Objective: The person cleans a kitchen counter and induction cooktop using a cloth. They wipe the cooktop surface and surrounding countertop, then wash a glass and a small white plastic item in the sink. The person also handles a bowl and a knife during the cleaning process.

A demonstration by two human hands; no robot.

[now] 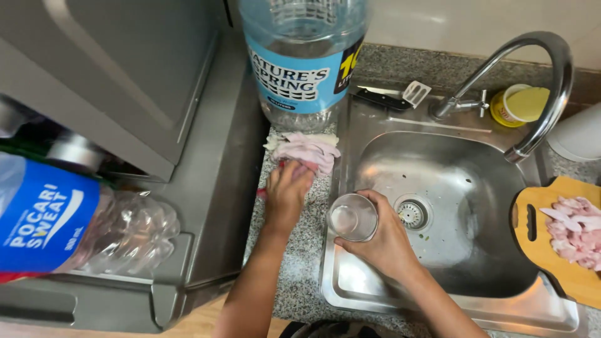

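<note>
The right hand [382,241] is wrapped around a clear drinking glass [353,217], fingers closed on its side, holding it upright over the left rim of the steel sink [438,188]. Just left of the sink, on the speckled counter [300,250], the left hand [287,194] presses down on a pinkish cloth [307,150], its fingers bent over the cloth's near edge; whether they pinch it I cannot tell. A big water bottle [303,59] with a blue label stands behind the cloth, at the sink's back left corner. The tap [532,75] arches over the sink from its back edge, with a yellow tub [518,105] beside its base. A wooden cutting board [557,244] carrying raw meat pieces [576,228] overhangs the sink's right side.
</note>
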